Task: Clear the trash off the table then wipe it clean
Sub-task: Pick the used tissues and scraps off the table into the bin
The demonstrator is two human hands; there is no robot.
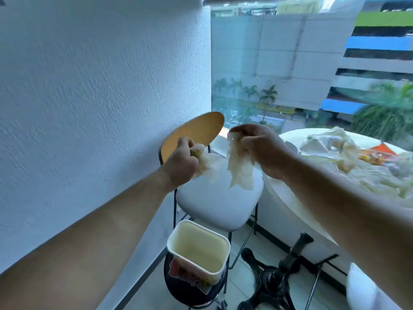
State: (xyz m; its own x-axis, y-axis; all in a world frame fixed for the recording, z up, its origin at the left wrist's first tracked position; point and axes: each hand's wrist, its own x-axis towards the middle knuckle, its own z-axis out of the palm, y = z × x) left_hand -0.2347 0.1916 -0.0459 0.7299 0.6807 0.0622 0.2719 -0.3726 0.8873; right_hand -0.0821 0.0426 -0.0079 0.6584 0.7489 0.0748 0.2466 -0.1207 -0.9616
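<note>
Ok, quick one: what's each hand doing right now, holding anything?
Left hand: fingers curled round a crumpled paper wad.
Right hand: gripping a limp paper napkin that hangs down.

The wall [89,86] is rough, matt white plaster. The backrest [196,128] is smooth, lightly glossy wood. The seat [214,198] is smooth, matt white, on thin black metal legs [243,242]. The bin [199,247] is smooth cream plastic. The tissue [240,168] and second tissue [205,164] are thin, crumpled, matt paper. The table [295,136] is smooth white, its base [274,278] black cast metal.
</note>
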